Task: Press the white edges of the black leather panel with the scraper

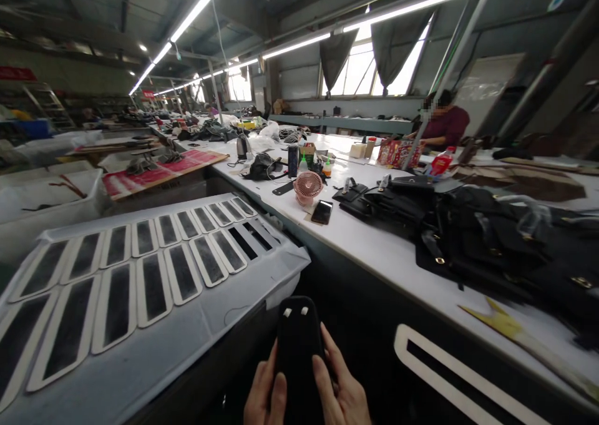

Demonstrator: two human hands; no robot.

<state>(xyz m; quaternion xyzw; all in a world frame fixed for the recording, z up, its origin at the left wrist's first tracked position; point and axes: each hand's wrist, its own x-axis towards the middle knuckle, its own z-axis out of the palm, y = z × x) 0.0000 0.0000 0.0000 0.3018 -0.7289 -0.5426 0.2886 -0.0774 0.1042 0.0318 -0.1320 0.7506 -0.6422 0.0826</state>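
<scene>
A long black padded piece with a rounded end (pixel 299 350) is held upright between my two hands. Two small white tabs show near its top. My left hand (pixel 267 392) grips its left edge, thumb on the front face. On the opposite edge, my right hand (pixel 340 384) closes round it with the thumb in front and fingers along the side. The piece's lower end runs out of the picture. To the left, rows of flat pieces with pale rims and dark centres (pixel 152 288) lie on a covered board (pixel 187 334).
A white worktable (pixel 369 247) runs along the right, bearing black bags (pixel 472 231), a pink fan (pixel 307 188) and a phone (pixel 322 212). Another pale-rimmed piece (pixel 449 375) is at lower right. A person (pixel 442 125) sits across the table. A plastic-lined bin (pixel 88 191) stands left.
</scene>
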